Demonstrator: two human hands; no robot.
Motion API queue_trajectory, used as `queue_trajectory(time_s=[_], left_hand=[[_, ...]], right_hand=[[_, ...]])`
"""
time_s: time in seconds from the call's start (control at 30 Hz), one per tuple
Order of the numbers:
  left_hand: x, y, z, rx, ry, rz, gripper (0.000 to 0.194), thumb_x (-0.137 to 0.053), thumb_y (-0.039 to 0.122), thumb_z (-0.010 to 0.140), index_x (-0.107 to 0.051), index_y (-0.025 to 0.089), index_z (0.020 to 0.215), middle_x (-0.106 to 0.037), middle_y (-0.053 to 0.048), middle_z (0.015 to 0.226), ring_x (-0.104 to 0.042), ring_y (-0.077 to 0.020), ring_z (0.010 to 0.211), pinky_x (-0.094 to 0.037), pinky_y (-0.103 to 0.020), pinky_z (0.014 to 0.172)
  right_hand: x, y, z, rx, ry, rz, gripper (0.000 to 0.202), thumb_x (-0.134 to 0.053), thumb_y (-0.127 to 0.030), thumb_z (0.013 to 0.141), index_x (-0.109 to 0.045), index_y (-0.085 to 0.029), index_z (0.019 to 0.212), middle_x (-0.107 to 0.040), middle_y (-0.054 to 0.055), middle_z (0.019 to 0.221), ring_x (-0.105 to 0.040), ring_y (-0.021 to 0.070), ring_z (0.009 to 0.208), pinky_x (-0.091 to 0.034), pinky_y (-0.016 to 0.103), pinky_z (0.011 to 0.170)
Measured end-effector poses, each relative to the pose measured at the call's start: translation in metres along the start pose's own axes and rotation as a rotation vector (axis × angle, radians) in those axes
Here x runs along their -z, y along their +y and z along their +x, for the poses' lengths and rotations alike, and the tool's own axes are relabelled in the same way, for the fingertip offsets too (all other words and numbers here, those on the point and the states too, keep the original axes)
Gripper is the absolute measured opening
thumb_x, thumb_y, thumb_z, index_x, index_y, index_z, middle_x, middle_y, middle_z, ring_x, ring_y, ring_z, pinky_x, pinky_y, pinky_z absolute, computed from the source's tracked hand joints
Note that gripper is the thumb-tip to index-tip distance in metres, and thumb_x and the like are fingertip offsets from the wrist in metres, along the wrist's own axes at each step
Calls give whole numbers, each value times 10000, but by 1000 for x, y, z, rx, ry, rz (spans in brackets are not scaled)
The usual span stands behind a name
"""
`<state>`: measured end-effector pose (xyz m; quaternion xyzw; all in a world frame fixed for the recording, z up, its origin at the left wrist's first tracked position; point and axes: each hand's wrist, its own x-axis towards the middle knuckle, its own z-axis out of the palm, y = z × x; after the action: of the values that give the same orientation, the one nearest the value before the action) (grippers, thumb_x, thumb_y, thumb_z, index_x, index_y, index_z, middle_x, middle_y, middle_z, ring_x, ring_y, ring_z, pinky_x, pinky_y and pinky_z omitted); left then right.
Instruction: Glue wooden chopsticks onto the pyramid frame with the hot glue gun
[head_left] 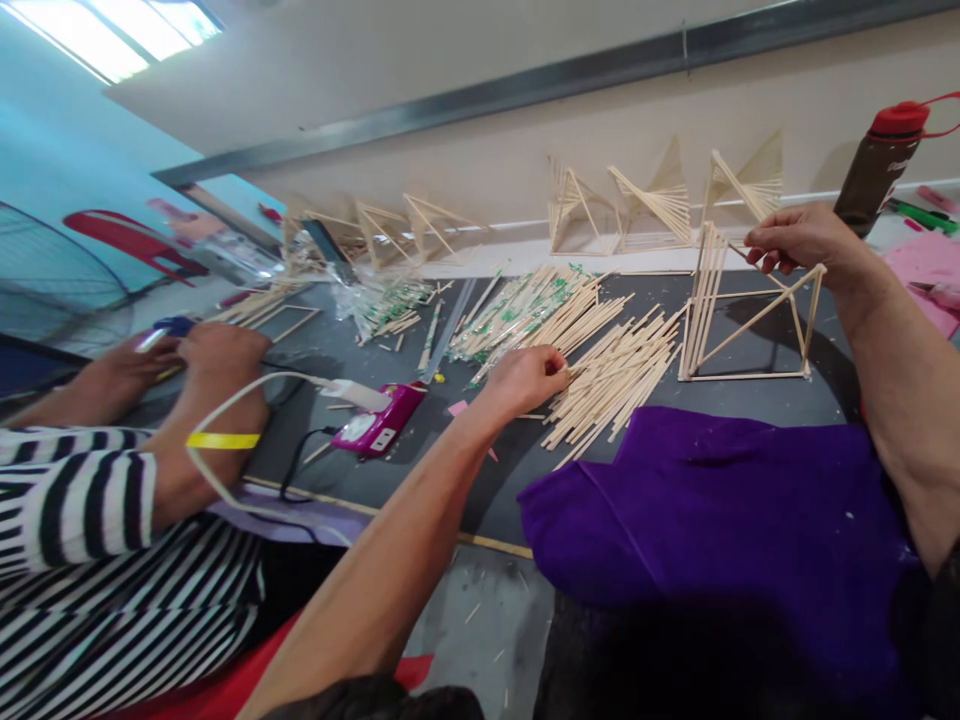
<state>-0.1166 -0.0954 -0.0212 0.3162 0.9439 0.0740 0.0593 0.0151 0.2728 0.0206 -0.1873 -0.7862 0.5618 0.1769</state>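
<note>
My left hand (529, 380) is closed at the left edge of a loose pile of thin wooden sticks (619, 375); what its fingertips pinch is too small to make out. On the right, my right hand (799, 240) is closed on a thin stick (739, 250) above a stick frame (750, 377). That frame stands upright on the dark table, with several slanted sticks side by side on its left. Behind the loose pile lie more sticks in clear and green plastic wrap (517, 310).
Finished stick shapes (652, 205) line the wall. A bottle (877, 165) stands at the back right. Purple cloth (720, 510) covers the front edge. A pink power strip (379, 420) with a white cable lies left, beside another person's hands (221, 360).
</note>
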Motion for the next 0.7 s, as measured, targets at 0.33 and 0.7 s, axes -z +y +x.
queue_trajectory(time_s=[0.33,0.7], left_hand=[[18,4,19,206,10,-1001,355,-783,172,584,-697,120,924,-563,28,573,-414,-75,462,-241,-209,423],[37,16,20,213,284,-977,166,-752,186,587,-604,156,655,-546,34,544,-433,-69,459,-257,-192,400]], right_hand=[[0,5,4,17,-2,12,108,-659,-93,833,-692,-92,731,-682,77,672,-570,68,483,-360,190,406],[1,14,12,42,18,38,142,-801,-186,771,-690,-124,708,-682,69,643,-569,93,479,-381,207,422]])
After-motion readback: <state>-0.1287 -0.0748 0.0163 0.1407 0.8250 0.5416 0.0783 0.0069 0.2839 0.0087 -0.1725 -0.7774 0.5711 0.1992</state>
